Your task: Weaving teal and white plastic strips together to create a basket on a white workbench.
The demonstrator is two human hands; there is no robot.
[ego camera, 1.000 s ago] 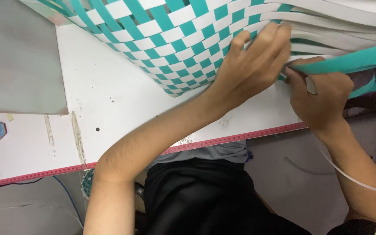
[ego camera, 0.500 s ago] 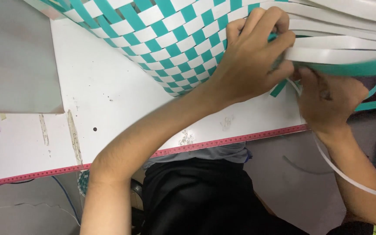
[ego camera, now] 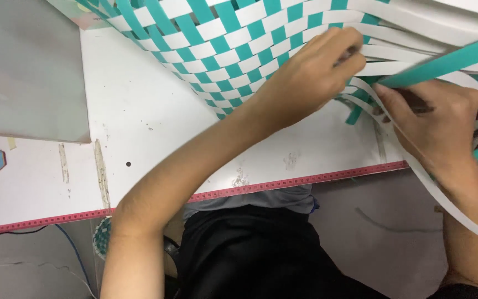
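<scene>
Woven teal-and-white mat (ego camera: pixel 222 39) lies at the far side of the white table (ego camera: pixel 150 127), its bands running diagonally. Your left hand (ego camera: pixel 305 77) presses on its edge, fingers together, curled over the white strips (ego camera: pixel 416 50). Your right hand (ego camera: pixel 438 127) pinches a loose teal strip (ego camera: pixel 449 58), long axis running up-right, and a white strip trails toward you.

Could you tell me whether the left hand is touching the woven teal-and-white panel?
Touching. The head view shows the left hand pressed flat on the woven panel, fingers overlapping its loose white strips.
</scene>
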